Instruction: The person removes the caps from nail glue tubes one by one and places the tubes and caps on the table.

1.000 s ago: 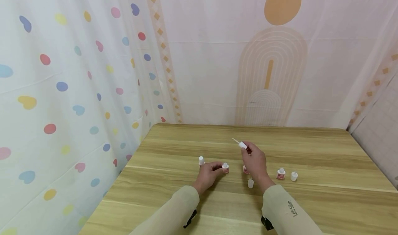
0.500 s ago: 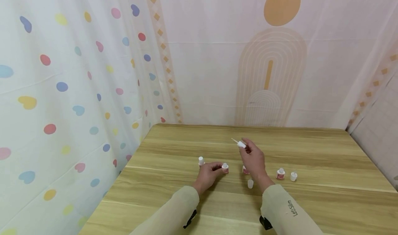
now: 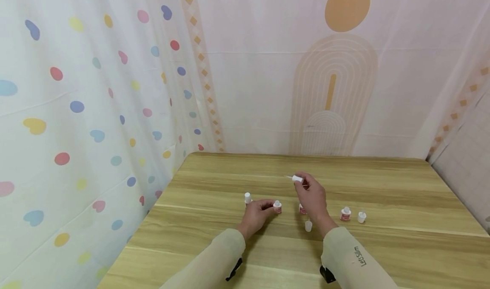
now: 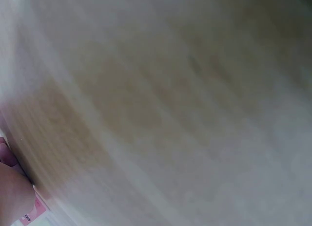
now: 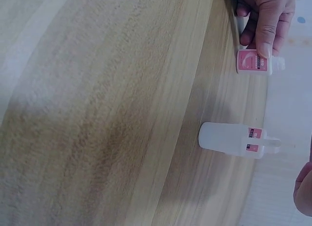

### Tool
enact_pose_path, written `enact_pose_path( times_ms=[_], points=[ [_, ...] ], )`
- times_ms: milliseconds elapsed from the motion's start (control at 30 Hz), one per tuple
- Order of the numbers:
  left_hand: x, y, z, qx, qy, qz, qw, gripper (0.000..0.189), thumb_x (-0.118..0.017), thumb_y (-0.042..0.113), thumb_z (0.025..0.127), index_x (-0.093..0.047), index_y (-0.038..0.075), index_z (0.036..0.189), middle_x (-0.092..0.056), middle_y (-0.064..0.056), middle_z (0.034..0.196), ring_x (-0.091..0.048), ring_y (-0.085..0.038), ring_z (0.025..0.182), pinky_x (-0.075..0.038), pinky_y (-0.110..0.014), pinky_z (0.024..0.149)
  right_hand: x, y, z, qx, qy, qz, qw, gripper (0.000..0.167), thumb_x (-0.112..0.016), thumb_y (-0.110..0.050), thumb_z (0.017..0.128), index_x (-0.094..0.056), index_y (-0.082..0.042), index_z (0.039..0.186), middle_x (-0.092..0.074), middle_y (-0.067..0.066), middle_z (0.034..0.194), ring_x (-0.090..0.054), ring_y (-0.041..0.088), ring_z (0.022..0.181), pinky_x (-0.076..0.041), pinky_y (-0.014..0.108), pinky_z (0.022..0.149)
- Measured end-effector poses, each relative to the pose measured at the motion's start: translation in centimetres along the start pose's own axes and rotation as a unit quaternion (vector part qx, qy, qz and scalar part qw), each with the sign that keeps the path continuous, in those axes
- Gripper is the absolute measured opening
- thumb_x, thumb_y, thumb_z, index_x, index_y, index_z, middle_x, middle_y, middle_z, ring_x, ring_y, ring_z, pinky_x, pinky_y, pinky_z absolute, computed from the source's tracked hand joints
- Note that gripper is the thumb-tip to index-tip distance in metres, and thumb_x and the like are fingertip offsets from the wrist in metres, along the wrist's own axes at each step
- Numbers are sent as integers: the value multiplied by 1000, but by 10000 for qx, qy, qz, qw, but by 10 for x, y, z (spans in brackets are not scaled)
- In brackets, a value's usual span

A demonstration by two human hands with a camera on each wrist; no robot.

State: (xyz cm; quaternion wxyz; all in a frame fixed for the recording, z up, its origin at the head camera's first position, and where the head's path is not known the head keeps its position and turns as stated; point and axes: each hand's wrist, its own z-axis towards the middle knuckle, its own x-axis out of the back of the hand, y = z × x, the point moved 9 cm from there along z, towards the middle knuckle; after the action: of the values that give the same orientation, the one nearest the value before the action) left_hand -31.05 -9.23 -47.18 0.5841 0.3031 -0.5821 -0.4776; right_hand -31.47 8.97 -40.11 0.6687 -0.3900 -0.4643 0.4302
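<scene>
In the head view my left hand (image 3: pixel 255 216) holds a small white bottle (image 3: pixel 277 209) with a pink label upright on the table, its cap off and its neck showing. The right wrist view shows that bottle (image 5: pixel 246 62) between the left thumb and fingers. Raised above the table, my right hand (image 3: pixel 313 197) pinches a white brush cap (image 3: pixel 297 179), whose thin stem points left. Partly behind the right hand stands another uncapped bottle (image 3: pixel 303 209), with a loose brush cap (image 3: pixel 308 226) in front of it. The left wrist view catches only part of the left hand (image 4: pixel 14 194) and a pink label (image 4: pixel 36 211).
A white-capped bottle (image 3: pixel 247 197) stands just beyond the left hand, partly hidden by it. On the right are an uncapped bottle (image 3: pixel 346 214) and a loose cap (image 3: pixel 361 217) standing stem up. The wood-grain table (image 3: pixel 245 170) ends at a patterned curtain (image 3: pixel 252 110).
The brush cap in my right hand has tilted, its stem going from pointing up-left to almost level. My left hand and the bottle it holds have stayed in place.
</scene>
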Motion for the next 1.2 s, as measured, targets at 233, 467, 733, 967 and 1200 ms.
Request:
enact_pose_path(
  times_ms=[233,467,733,967,1200],
  points=[
    [0,0,0,9,10,7,10000,12,-67,13,96,-76,7,100,-75,-2,93,-68,-13,95,-51,-32,90,-1,4,0,-215,-42,172,9996,25,-65,-17,95,-66,-9,118,-65,9,96,-58,19,83,-49,25,65],
    [0,3,-2,-82,0,-182,9998,13,-66,9,96,-75,2,101,-75,-7,94,-70,-20,94,-52,-33,89,-3,4,1,-257,-91,276,9992,20,-66,-15,93,-61,-7,111,-64,9,98,-60,17,83,-50,25,66],
    [1,6,-2,-171,15,-93,9998,14,-65,10,96,-75,2,101,-75,-6,93,-69,-16,93,-53,-31,88,-3,1,2,-54,-129,-27,9999,38,-61,-15,99,-57,-5,135,-66,13,106,-60,23,88,-48,27,68],
    [1,3,-1,-81,35,-107,9999,13,-66,12,95,-76,5,101,-75,-6,94,-69,-19,97,-52,-34,90,0,1,2,-34,-52,-47,10000,32,-59,-14,99,-59,1,127,-66,14,102,-58,23,88,-47,27,69],
    [5,44,-19,-138,21,-275,9995,16,-61,-1,96,-70,-10,104,-71,-25,99,-66,-40,101,-49,-50,93,-3,3,2,-90,-216,180,9996,38,-57,-16,102,-48,-1,136,-65,17,121,-61,26,100,-49,32,78]
  ],
)
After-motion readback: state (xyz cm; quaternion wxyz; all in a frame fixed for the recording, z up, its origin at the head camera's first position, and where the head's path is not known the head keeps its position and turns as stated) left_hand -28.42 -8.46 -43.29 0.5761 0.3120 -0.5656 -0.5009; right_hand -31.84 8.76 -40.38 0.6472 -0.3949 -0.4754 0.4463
